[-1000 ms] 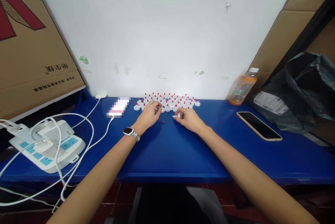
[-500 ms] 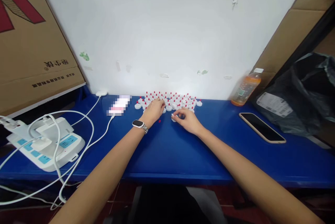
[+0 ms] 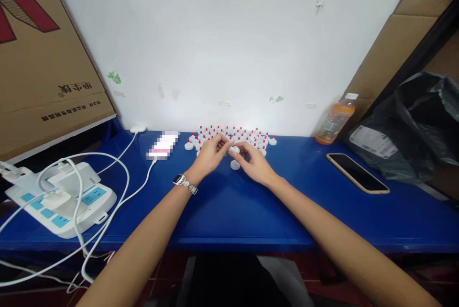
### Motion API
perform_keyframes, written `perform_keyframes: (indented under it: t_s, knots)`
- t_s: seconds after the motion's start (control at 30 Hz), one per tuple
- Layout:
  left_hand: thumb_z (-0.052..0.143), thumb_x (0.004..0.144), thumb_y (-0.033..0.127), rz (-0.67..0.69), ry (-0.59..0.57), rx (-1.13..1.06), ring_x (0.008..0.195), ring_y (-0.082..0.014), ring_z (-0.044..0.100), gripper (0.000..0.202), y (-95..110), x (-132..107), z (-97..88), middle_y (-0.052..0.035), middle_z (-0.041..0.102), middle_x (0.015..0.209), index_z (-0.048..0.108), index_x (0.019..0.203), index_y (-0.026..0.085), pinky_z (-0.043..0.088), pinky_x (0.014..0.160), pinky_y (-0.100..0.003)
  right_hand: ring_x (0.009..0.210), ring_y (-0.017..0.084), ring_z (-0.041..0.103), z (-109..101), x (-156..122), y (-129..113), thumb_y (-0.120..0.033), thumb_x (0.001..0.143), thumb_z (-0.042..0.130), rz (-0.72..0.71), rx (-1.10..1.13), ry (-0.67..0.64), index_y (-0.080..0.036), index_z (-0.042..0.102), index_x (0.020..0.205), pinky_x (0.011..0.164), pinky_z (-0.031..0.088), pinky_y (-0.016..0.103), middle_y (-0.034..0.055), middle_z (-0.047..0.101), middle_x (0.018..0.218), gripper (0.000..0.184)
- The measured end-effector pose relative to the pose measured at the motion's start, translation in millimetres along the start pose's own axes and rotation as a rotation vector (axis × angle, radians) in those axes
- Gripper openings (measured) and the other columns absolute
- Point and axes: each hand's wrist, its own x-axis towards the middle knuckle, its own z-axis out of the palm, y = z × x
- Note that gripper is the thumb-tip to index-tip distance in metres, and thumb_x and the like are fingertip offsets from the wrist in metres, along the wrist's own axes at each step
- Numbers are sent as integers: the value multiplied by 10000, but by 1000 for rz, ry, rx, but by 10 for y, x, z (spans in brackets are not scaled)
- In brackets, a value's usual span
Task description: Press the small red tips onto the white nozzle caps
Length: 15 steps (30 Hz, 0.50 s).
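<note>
My left hand (image 3: 212, 154) and my right hand (image 3: 255, 162) meet over the front of a group of caps, fingers closed in a pinch. Between their fingertips is a small white cap (image 3: 234, 149), partly hidden by the fingers. Just below, a round white cap (image 3: 235, 165) rests on the table near my right thumb. Behind the hands stand many small white caps with red tips (image 3: 256, 140), packed close together along the wall. A watch with a metal band (image 3: 185, 182) is on my left wrist.
On the blue table (image 3: 244, 216), a power strip (image 3: 68, 211) with tangled white cables lies left, beside a blurred-out device (image 3: 163, 145). To the right are a phone (image 3: 357, 173), an orange drink bottle (image 3: 335, 120) and a dark plastic bag (image 3: 401, 125). Cardboard stands at both sides.
My left hand has moved from the caps toward my right hand, and their fingertips now meet. The white cap by my right fingers now lies uncovered. A loose red piece on the table is no longer visible.
</note>
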Motion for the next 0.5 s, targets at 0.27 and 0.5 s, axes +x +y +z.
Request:
perform_keyframes:
  t_s: [0.27,0.5]
  knots:
    - [315,1039,388,155,-145,218,686,-148,497,316,81,-37,-67,-3,533,761,462,827,205,386,680,-290,838,175,627,2,13,-60,-472,932,556,-21,92,-59,-205,628,1072,729,463,285,48,706,971,310]
    - [283,1014,530,-148,64,-101,546,-122,396,485,-61,58,16,25,398,575,359,657,210,351,548,-270,841,202,596,-44,-8,-71,-312,855,632,-125,-167,222,-206,594,1008,854,446,352,52,658,949,190]
